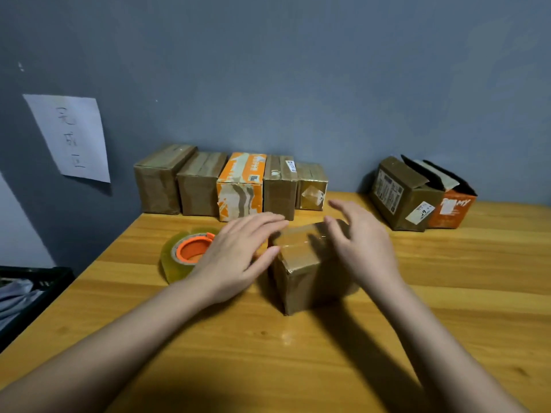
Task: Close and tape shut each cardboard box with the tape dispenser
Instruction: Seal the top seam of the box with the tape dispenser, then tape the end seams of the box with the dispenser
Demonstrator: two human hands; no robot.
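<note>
Resting flat: left hand [235, 251] & right hand [362, 245], fingers straight, gripping nothing, on small brown taped cardboard box [301, 272], ctr of wooden table [447, 293]. Clear tape roll w/ orange dispenser [186, 253] at box's 9 o'clock. Two open boxes [417, 195] at 2 o'clock.

handwritten paper note [70, 137] on grey wall [298, 70], black crate [28, 289]

- Left hand [235, 257] lies flat, fingers straight, at the left top edge of the small box [301, 272].
- Right hand [362, 245] hovers, fingers loosely spread, over the box's right side.
</note>
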